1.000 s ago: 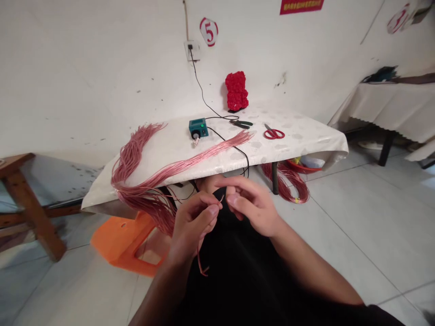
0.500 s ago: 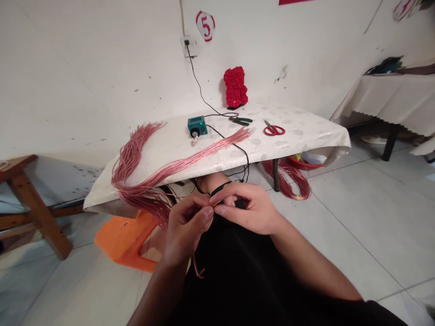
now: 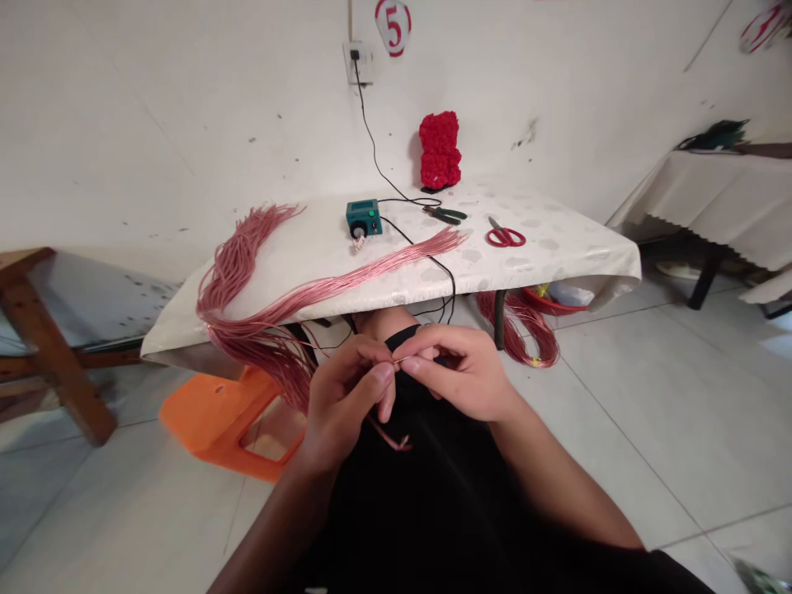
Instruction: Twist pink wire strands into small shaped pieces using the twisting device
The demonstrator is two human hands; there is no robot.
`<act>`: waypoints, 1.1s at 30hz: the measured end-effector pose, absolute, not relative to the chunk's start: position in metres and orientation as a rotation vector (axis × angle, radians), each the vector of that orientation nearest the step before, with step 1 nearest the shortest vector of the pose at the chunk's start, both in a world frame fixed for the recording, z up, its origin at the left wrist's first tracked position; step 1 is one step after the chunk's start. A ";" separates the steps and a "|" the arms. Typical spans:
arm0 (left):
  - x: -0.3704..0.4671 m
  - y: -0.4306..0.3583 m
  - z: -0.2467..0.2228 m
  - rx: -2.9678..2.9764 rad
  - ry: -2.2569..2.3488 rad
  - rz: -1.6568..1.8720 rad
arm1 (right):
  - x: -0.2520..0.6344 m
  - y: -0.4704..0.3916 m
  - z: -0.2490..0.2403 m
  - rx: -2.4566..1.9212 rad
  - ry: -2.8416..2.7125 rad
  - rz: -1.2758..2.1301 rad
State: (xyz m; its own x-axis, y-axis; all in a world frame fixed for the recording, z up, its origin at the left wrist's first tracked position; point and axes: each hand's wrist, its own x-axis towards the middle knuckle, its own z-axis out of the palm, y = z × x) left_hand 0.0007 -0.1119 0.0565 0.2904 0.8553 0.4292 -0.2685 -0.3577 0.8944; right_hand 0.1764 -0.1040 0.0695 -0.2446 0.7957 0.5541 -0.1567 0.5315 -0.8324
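Observation:
Above my lap, my left hand (image 3: pixel 351 392) is closed, its thumb and index finger pinching the end of a thin pink wire (image 3: pixel 397 361). My right hand (image 3: pixel 469 371) pinches the same spot from the other side, fingertips almost touching the left ones. A short bit of the strand shows between them. Below the left hand hangs a loose pink tail (image 3: pixel 393 439) with a bent end. A large bundle of pink wires (image 3: pixel 238 272) lies over the table's left part and droops off its front edge; one long sheaf stretches right across the tabletop.
On the white-covered table (image 3: pixel 525 264) are a teal box with a dial (image 3: pixel 364 219), pliers (image 3: pixel 445 215), red-handled scissors (image 3: pixel 506 237) and a red flower bear (image 3: pixel 440 150). An orange stool (image 3: pixel 210 421) stands lower left. Under the table are coiled wire (image 3: pixel 525 338) and a red basin (image 3: pixel 550 304).
Both hands keep their pinch, with the fingertips slightly farther apart and more strand showing. The hanging tail has swung right and up. The whole view has shifted slightly.

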 end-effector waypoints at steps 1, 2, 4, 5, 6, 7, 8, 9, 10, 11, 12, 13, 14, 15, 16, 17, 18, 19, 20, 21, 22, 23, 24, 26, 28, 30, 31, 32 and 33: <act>0.001 -0.112 0.056 1.498 0.582 1.311 | 0.176 -0.104 0.069 -0.565 -1.547 1.003; 0.002 -0.113 0.056 1.512 0.595 1.317 | 0.174 -0.104 0.069 -0.558 -1.520 1.024; 0.004 -0.114 0.056 1.549 0.629 1.361 | 0.171 -0.104 0.068 -0.527 -1.459 1.086; 0.005 -0.114 0.056 1.580 0.652 1.392 | 0.170 -0.105 0.068 -0.509 -1.427 1.121; 0.007 -0.114 0.057 1.621 0.680 1.426 | 0.168 -0.105 0.067 -0.497 -1.396 1.155; 0.008 -0.114 0.059 1.671 0.717 1.457 | 0.167 -0.105 0.066 -0.492 -1.369 1.185; 0.008 -0.114 0.060 1.723 0.751 1.483 | 0.167 -0.105 0.066 -0.497 -1.350 1.210; 0.009 -0.113 0.062 1.773 0.779 1.503 | 0.167 -0.104 0.065 -0.511 -1.343 1.229; 0.009 -0.112 0.064 1.821 0.796 1.528 | 0.167 -0.104 0.065 -0.527 -1.350 1.243; 0.008 -0.111 0.066 1.863 0.805 1.558 | 0.169 -0.103 0.064 -0.544 -1.369 1.251; 0.007 -0.110 0.067 1.900 0.809 1.590 | 0.170 -0.102 0.064 -0.563 -1.397 1.258; 0.006 -0.109 0.069 1.933 0.811 1.616 | 0.172 -0.102 0.065 -0.578 -1.426 1.266; 0.004 -0.109 0.070 1.970 0.814 1.632 | 0.174 -0.101 0.065 -0.589 -1.455 1.276; 0.002 -0.108 0.071 2.016 0.815 1.630 | 0.176 -0.101 0.065 -0.594 -1.478 1.288; 0.000 -0.108 0.073 2.074 0.810 1.608 | 0.177 -0.101 0.066 -0.592 -1.493 1.304; -0.002 -0.108 0.074 2.140 0.802 1.575 | 0.177 -0.100 0.066 -0.586 -1.500 1.320; -0.005 -0.108 0.076 2.209 0.791 1.540 | 0.177 -0.100 0.067 -0.582 -1.500 1.332; -0.007 -0.108 0.077 2.271 0.778 1.512 | 0.176 -0.100 0.067 -0.583 -1.493 1.339; -0.009 -0.108 0.079 2.318 0.766 1.492 | 0.176 -0.100 0.067 -0.590 -1.483 1.343; -0.011 -0.108 0.080 2.350 0.759 1.476 | 0.175 -0.100 0.067 -0.599 -1.472 1.345; -0.012 -0.108 0.081 2.370 0.752 1.457 | 0.174 -0.100 0.067 -0.609 -1.466 1.348; -0.014 -0.108 0.082 2.382 0.741 1.435 | 0.174 -0.100 0.067 -0.615 -1.464 1.354; -0.015 -0.107 0.083 2.393 0.725 1.408 | 0.174 -0.100 0.068 -0.617 -1.468 1.365; -0.016 -0.107 0.084 2.403 0.686 1.355 | 0.174 -0.100 0.068 -0.613 -1.484 1.392; -0.016 -0.107 0.085 2.401 0.661 1.336 | 0.175 -0.100 0.068 -0.608 -1.497 1.416; -0.016 -0.107 0.084 2.389 0.682 1.346 | 0.175 -0.099 0.067 -0.609 -1.498 1.430; -0.015 -0.107 0.084 2.378 0.703 1.359 | 0.175 -0.099 0.067 -0.612 -1.496 1.433; -0.015 -0.107 0.084 2.363 0.727 1.373 | 0.175 -0.099 0.067 -0.613 -1.492 1.433; -0.015 -0.107 0.084 2.346 0.745 1.387 | 0.175 -0.099 0.067 -0.616 -1.487 1.431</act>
